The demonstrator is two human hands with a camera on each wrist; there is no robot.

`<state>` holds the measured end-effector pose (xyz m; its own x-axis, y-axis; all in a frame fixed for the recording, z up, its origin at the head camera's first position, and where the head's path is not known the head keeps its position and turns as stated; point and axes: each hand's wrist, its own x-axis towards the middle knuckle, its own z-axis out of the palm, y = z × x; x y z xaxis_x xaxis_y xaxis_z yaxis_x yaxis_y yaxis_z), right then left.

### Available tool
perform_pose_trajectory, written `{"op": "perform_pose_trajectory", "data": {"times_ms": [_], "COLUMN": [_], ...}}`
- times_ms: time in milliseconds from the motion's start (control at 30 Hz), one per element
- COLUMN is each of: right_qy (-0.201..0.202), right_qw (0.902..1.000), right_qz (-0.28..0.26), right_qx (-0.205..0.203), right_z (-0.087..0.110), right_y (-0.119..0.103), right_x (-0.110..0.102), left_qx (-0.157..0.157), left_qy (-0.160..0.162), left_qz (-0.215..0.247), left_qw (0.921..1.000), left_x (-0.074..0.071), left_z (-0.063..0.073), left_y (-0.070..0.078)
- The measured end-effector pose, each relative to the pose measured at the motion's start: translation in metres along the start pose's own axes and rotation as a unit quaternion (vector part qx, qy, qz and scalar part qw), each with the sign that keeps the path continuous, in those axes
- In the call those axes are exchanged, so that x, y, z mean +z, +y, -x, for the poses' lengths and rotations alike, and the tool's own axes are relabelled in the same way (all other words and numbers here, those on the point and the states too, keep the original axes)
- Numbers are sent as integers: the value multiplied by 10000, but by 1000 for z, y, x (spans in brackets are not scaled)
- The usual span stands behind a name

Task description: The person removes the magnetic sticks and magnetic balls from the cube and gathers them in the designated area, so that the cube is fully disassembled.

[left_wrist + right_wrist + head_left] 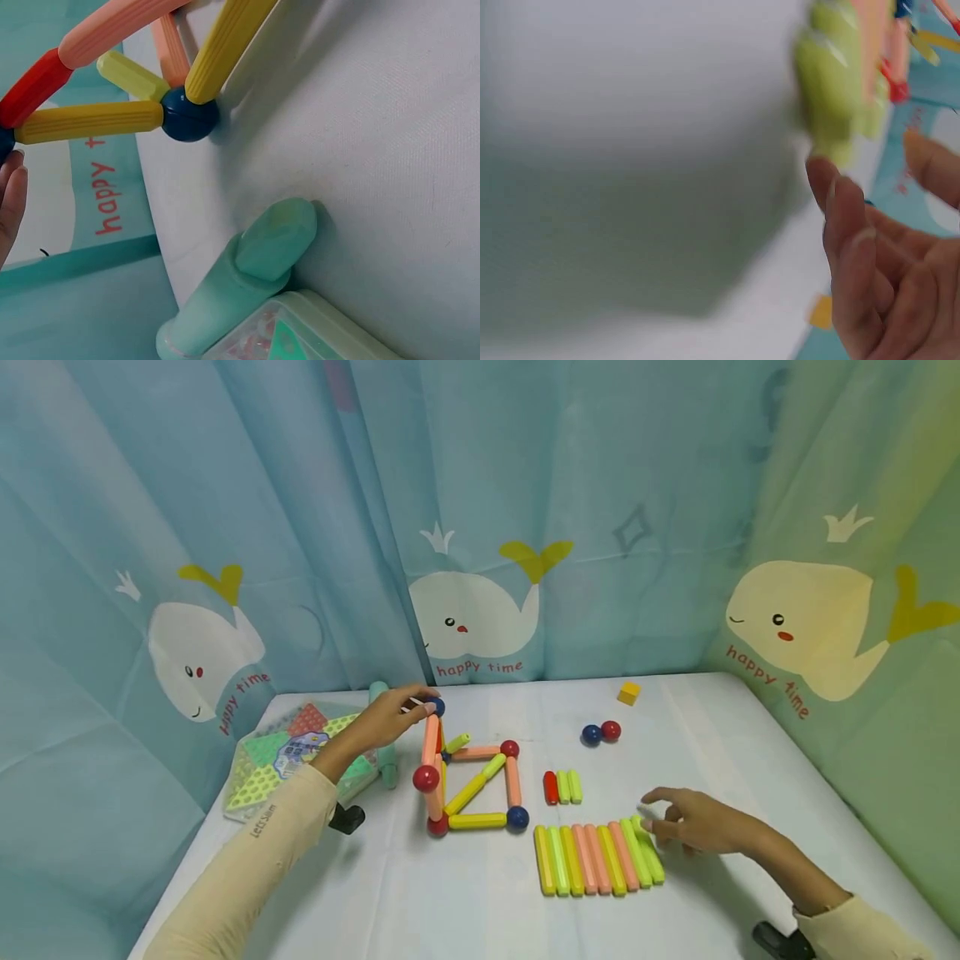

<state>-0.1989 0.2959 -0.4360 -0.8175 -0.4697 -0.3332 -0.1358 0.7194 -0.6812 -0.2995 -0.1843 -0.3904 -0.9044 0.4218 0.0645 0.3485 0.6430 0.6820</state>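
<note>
Two hands (393,714) (697,821), one frame (467,793), two loose balls (592,735) (611,731)

Left sleeve (247,864): long, plain beige fabric, lightly creased, located at eight o'clock in the head view. Surface marking: one short line of small dark lettering (264,821), apparently "Let's Slim", set along the forearm. Left black fitting (347,818): compact, rounded, at about five o'clock from the cuff end. Right sleeve (858,931): matching beige, located at four o'clock, cut off by the frame edge. Right black fitting (782,941): elongated, rounded end, at nine o'clock from the sleeve. Left hand (386,717) and right hand (701,821): bare.
</note>
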Motion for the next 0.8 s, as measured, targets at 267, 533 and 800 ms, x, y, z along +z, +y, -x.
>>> {"op": "perform_pose_trajectory", "data": {"times_ms": [267,533,800], "right_qy": [590,157,-111], "right_qw": [9932,9896,9909], "right_qz": [531,311,704], "right_qx": [-855,-1398,-1143], "right_z": [-62,-172,-237], "right_y": [-62,-129,-153], "right_x": [-22,10,39], "left_qx": [90,8,25], "left_qy": [27,-23,-21], "left_qz": [112,135,133], "left_qw": [9999,9999,9999], "left_x": [-5,0,2], "left_z": [2,-3,-6], "left_y": [-2,-3,-2]}}
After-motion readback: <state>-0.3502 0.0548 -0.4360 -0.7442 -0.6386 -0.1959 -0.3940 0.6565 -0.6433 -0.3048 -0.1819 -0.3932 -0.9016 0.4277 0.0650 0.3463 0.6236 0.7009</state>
